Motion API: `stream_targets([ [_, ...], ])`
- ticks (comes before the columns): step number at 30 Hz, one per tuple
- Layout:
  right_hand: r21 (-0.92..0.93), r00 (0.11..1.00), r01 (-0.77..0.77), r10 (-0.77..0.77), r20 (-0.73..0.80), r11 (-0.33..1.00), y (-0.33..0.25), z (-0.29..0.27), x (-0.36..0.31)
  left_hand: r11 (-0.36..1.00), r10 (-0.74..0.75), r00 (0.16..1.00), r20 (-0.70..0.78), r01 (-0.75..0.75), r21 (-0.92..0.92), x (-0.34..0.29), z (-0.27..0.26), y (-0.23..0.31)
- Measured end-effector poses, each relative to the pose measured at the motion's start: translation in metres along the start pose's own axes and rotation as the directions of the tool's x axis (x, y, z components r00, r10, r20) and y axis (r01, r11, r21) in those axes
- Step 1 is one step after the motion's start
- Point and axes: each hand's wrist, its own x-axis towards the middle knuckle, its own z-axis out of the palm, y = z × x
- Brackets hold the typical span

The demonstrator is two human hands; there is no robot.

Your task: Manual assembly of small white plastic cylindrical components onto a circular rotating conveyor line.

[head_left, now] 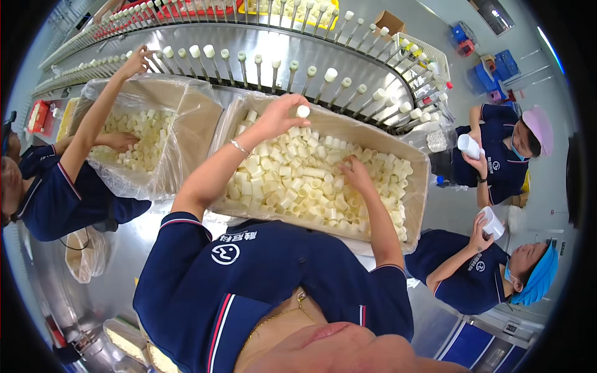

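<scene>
My left hand [278, 119], with a bracelet at its wrist, is raised over the far edge of a lined cardboard box [418, 219]. Its thumb and fingers pinch a small white cap [303, 111]. Many cream-coloured cylindrical caps [280, 193] lie jumbled in the box. Reaching down into the right half of the pile, my right hand [357, 174] has its fingers curled in among the caps; what they grip is hidden. Beyond the box runs a row of upright metal pegs [258, 68], many with a cap on top.
At the left a co-worker [68, 180] reaches to the pegs, one hand in a second lined box [193, 118] of caps. Two co-workers [497, 149] at the right hold white containers [492, 222]. The peg line curves around a metal table [286, 40]; a yellow crate [336, 18] stands behind.
</scene>
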Motion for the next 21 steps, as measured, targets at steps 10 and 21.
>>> stream_targets([
  [10, 0.182, 0.999, 0.039, -0.032, -0.042, 0.983, -0.034, -0.019, -0.006, 0.929, 0.068, 0.92, -0.385, 0.082, 0.36, 0.043, -0.057, -0.028],
  [21, 0.776, 0.996, 0.091, -0.048, -0.079, 0.624, -0.051, -0.046, 0.02, 0.561, -0.08, 0.95, 0.301, -0.207, 0.802, 0.15, -0.027, -0.024],
])
